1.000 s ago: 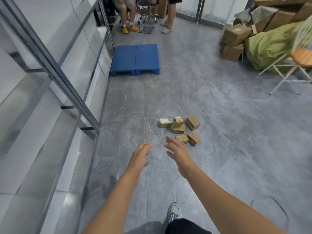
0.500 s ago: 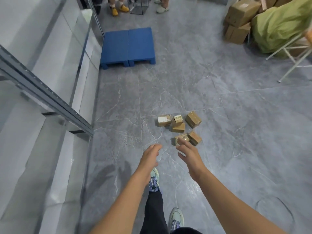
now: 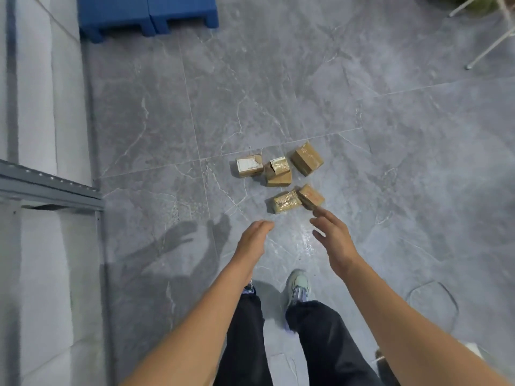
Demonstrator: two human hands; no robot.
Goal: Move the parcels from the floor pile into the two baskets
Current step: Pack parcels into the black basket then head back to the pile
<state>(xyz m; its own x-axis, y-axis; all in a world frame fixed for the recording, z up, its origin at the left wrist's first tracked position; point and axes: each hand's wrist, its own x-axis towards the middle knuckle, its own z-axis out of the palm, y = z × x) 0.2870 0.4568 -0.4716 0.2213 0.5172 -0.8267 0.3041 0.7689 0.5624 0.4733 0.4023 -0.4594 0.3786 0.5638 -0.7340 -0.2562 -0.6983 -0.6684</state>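
We're leaning in closer than a moment ago — left hand (image 3: 252, 240) and right hand (image 3: 333, 240) reaching loose-fingered, gripping nothing — with the parcels (image 3: 278, 176) lying just beyond our fingertips (image 3: 320, 214).

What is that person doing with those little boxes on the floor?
A person is standing over a small pile of cardboard parcels on the grey tiled floor, with both arms stretched toward them. The left hand and right hand are both open and hold nothing. The right hand's fingertips are close to the nearest parcel, though I cannot tell if they touch it. All the parcels lie on the floor, and no basket shows in this view.
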